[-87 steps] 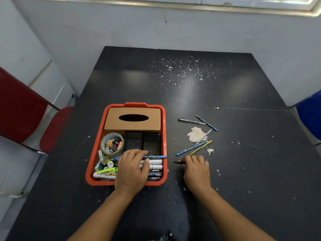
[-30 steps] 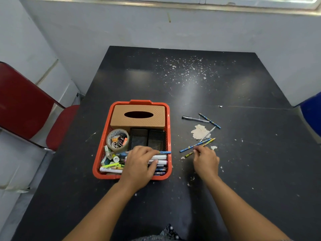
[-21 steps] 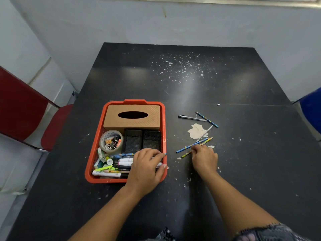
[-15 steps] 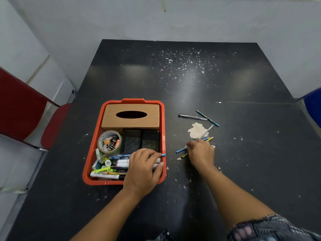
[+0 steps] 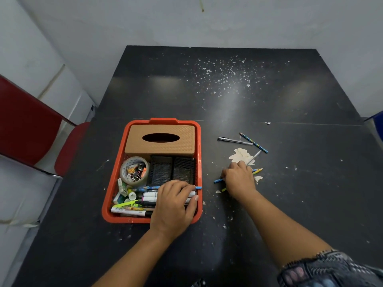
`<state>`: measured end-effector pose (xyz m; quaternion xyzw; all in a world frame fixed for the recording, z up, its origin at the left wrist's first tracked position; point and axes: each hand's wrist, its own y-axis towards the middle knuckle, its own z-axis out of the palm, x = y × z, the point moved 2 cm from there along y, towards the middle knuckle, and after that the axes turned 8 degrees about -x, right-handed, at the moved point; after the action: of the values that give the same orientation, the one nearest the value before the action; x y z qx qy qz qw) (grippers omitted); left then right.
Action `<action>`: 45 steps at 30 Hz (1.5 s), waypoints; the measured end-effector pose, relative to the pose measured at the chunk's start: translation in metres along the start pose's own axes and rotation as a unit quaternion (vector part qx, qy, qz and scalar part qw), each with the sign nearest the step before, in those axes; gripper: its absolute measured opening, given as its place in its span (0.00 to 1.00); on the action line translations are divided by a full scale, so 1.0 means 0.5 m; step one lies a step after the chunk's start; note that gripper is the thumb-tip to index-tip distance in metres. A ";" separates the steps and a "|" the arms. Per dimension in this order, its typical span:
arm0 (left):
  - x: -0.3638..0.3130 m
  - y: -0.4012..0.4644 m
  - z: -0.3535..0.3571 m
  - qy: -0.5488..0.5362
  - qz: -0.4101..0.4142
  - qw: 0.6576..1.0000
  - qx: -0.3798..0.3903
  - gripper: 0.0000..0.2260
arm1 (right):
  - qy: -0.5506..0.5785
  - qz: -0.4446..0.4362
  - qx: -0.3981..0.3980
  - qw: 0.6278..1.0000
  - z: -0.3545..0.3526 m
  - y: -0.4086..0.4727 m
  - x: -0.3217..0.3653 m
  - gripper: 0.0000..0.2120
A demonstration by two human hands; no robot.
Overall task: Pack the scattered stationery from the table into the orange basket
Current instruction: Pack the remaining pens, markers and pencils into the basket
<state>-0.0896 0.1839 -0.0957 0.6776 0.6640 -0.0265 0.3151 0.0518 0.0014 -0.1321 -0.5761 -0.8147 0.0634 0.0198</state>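
Five pens and pencils (image 5: 253,142) lie right of the orange basket (image 5: 109,201). Right hand (image 5: 239,179) curls over two; left hand (image 5: 174,204) lies spread on the markers (image 5: 150,196).

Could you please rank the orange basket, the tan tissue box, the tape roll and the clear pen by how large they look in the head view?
1. orange basket
2. tan tissue box
3. tape roll
4. clear pen, long but slimmest

The orange basket (image 5: 200,146) looks like smooth, slightly glossy plastic. The tan tissue box (image 5: 160,139) has a textured, woven-like surface. Two black holders (image 5: 172,169) are fine mesh. The black table (image 5: 269,204) is matt, chipped, with pale flakes.
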 end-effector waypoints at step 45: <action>0.219 -0.028 -0.148 0.107 -0.108 0.988 -0.017 0.10 | 0.170 -0.126 -0.119 0.970 -0.112 -0.125 0.228 0.13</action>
<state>-0.1178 0.3138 -0.0917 0.5953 0.7636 0.0229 0.2490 -0.0388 0.0926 -0.0732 -0.4696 -0.8669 -0.1358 0.0971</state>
